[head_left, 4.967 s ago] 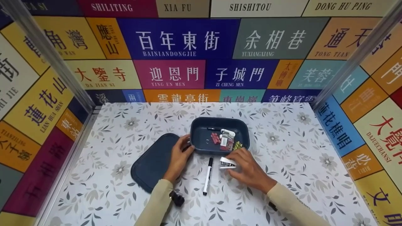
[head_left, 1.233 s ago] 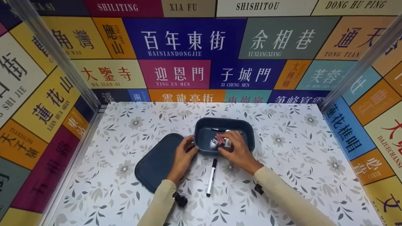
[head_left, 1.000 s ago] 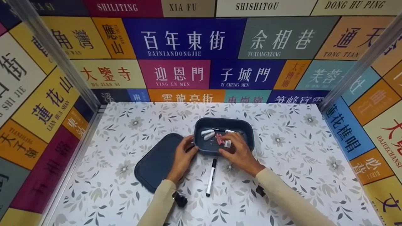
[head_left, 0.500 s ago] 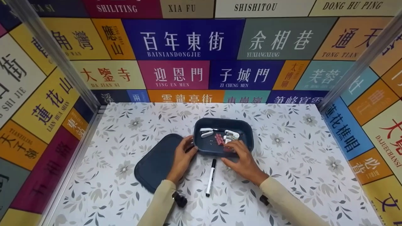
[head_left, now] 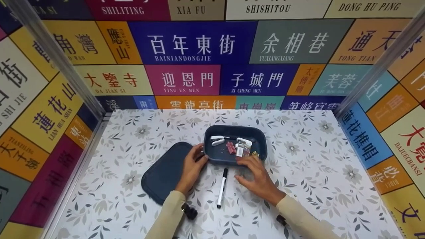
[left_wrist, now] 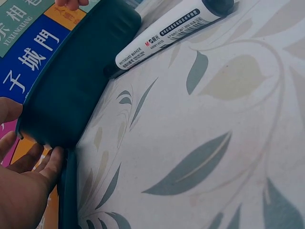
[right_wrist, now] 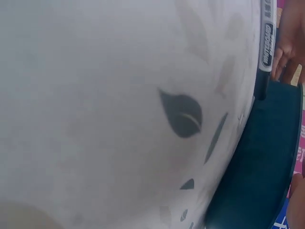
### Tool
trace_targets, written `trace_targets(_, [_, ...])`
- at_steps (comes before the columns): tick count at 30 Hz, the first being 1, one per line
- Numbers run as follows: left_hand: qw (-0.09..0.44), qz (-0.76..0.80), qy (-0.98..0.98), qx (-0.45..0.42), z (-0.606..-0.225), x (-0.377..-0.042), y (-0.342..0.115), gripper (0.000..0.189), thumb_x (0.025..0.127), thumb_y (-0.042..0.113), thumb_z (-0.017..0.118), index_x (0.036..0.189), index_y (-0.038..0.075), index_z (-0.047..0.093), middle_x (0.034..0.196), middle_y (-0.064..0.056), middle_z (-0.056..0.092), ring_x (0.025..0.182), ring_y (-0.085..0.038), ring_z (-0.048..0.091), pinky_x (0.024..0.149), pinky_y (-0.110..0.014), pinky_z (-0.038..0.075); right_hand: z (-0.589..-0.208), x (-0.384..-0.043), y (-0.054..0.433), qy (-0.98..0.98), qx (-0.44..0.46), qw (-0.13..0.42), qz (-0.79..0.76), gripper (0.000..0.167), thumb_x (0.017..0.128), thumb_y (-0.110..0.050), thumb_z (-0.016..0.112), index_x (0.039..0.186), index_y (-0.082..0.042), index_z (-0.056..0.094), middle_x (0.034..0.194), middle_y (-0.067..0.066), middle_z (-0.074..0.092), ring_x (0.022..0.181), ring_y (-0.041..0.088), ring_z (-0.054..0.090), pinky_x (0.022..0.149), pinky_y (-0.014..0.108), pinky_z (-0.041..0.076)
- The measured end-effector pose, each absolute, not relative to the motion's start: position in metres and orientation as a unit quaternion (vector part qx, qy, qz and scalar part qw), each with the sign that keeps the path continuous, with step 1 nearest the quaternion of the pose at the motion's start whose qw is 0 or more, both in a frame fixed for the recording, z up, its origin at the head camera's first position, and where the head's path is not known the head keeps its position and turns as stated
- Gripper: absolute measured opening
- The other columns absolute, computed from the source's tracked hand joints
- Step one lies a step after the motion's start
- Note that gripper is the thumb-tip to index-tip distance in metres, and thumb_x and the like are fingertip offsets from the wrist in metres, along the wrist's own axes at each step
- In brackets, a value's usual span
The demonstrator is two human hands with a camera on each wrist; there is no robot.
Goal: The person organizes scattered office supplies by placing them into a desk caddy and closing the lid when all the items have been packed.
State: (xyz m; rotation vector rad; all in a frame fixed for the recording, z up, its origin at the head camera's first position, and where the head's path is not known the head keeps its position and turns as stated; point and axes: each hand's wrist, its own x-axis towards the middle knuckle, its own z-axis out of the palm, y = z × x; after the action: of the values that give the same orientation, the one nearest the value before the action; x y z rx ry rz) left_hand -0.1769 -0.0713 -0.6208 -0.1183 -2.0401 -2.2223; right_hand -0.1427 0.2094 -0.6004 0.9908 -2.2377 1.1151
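Observation:
A dark blue open box (head_left: 235, 161) stands on the table. At its left end my left hand (head_left: 193, 166) rests, thumb at the front corner. In the left wrist view straight fingers touch the outer wall (left_wrist: 86, 71). My right hand (head_left: 260, 179) is at the front rim, fingertips right over it and thumb apart, nothing between them. Inside lie a white stapler (head_left: 217, 140) at the left, pink clips (head_left: 230, 148) in the middle, a packet with a white label (head_left: 240, 151), another white object (head_left: 245, 142) behind it, and a yellow piece (head_left: 255, 154) partly hidden by my right fingers.
A whiteboard marker (head_left: 222, 188) lies in front of the box, its black cap towards it. The dark blue lid (head_left: 166, 174) lies left of the box, beside my left forearm. A wall of coloured name panels (head_left: 192, 39) closes off the table's back and sides.
Five seconds ago my right hand held the stapler in front of the box; the stapler now lies inside at the left. My right hand has since drawn back to the front rim. My left hand stays.

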Motion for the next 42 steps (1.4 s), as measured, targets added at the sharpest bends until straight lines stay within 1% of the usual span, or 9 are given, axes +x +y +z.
trace_targets(4, [0.061, -0.731, -0.678, -0.039, -0.621, -0.177, -0.072, 0.052, 0.101, -0.007, 0.07, 0.151, -0.007, 0.058, 0.148, -0.034, 0.061, 0.138, -0.05, 0.061, 0.12, -0.061, 0.045, -0.604, -0.137, 0.207, -0.81, 0.385, 0.219, 0.384, 0.052, 0.083, -0.009, 0.096, 0.129, -0.002, 0.073, 0.127, 0.012, 0.071, 0.121, 0.032, 0.062, 0.114, 0.028, 0.042])
trace_targets(8, [0.059, -0.729, -0.681, -0.04, -0.622, -0.178, -0.072, 0.052, 0.101, -0.007, 0.07, 0.151, -0.007, 0.058, 0.149, -0.033, 0.061, 0.138, -0.05, 0.061, 0.12, -0.06, 0.045, -0.606, -0.134, 0.206, -0.81, 0.397, 0.202, 0.381, 0.054, 0.084, -0.01, 0.095, 0.132, -0.007, 0.072, 0.128, 0.007, 0.07, 0.119, 0.028, 0.061, 0.107, 0.029, 0.044])
trace_targets(16, [0.056, -0.731, -0.679, -0.04, -0.621, -0.176, -0.072, 0.051, 0.101, -0.008, 0.069, 0.151, -0.007, 0.058, 0.148, -0.033, 0.062, 0.137, -0.049, 0.061, 0.117, -0.053, 0.049, -0.611, -0.131, 0.205, -0.816, 0.4, 0.168, 0.382, 0.056, 0.087, -0.011, 0.093, 0.137, -0.015, 0.07, 0.131, 0.006, 0.07, 0.121, 0.025, 0.06, 0.109, 0.035, 0.044])
trace_targets(19, [0.057, -0.732, -0.678, -0.04, -0.62, -0.176, -0.072, 0.051, 0.101, -0.008, 0.069, 0.15, -0.007, 0.058, 0.147, -0.033, 0.062, 0.137, -0.05, 0.061, 0.116, -0.052, 0.049, -0.612, -0.131, 0.205, -0.816, 0.404, 0.161, 0.381, 0.055, 0.086, -0.011, 0.094, 0.136, -0.014, 0.071, 0.131, 0.004, 0.07, 0.119, 0.023, 0.06, 0.106, 0.034, 0.045])
trace_targets(23, [0.059, -0.728, -0.681, -0.041, -0.62, -0.176, -0.072, 0.051, 0.101, -0.008, 0.068, 0.15, -0.008, 0.058, 0.147, -0.034, 0.062, 0.136, -0.051, 0.061, 0.116, -0.053, 0.049, -0.614, -0.132, 0.204, -0.815, 0.411, 0.153, 0.38, 0.052, 0.085, -0.012, 0.094, 0.132, -0.008, 0.072, 0.131, 0.004, 0.071, 0.118, 0.023, 0.06, 0.103, 0.035, 0.046])
trace_targets(27, [0.056, -0.73, -0.681, -0.036, -0.619, -0.176, -0.072, 0.051, 0.101, -0.007, 0.069, 0.15, -0.008, 0.058, 0.147, -0.033, 0.062, 0.137, -0.05, 0.061, 0.117, -0.053, 0.049, -0.614, -0.132, 0.203, -0.823, 0.406, 0.126, 0.377, 0.048, 0.086, -0.015, 0.093, 0.13, -0.006, 0.074, 0.132, 0.004, 0.072, 0.122, 0.022, 0.059, 0.107, 0.04, 0.045])
trace_targets(30, [0.055, -0.732, -0.678, -0.035, -0.619, -0.176, -0.072, 0.051, 0.1, -0.007, 0.07, 0.15, -0.008, 0.059, 0.147, -0.032, 0.062, 0.137, -0.049, 0.061, 0.118, -0.054, 0.049, -0.615, -0.132, 0.202, -0.827, 0.403, 0.108, 0.377, 0.047, 0.087, -0.017, 0.092, 0.129, -0.006, 0.075, 0.132, 0.006, 0.072, 0.123, 0.022, 0.059, 0.108, 0.042, 0.045])
trace_targets(37, [0.06, -0.737, -0.672, -0.035, -0.621, -0.178, -0.071, 0.051, 0.1, -0.008, 0.071, 0.15, -0.007, 0.059, 0.148, -0.033, 0.062, 0.138, -0.049, 0.061, 0.119, -0.059, 0.046, -0.615, -0.134, 0.2, -0.822, 0.416, 0.103, 0.376, 0.048, 0.085, -0.015, 0.092, 0.129, -0.007, 0.075, 0.132, 0.01, 0.072, 0.123, 0.022, 0.058, 0.101, 0.044, 0.046])
trace_targets(42, [0.05, -0.734, -0.676, -0.034, -0.619, -0.176, -0.071, 0.052, 0.101, -0.006, 0.071, 0.152, -0.005, 0.058, 0.149, -0.032, 0.062, 0.139, -0.047, 0.061, 0.118, -0.056, 0.047, -0.615, -0.136, 0.195, -0.815, 0.433, 0.108, 0.369, 0.046, 0.086, -0.013, 0.09, 0.129, -0.007, 0.074, 0.131, 0.01, 0.071, 0.121, 0.022, 0.058, 0.098, 0.043, 0.046])
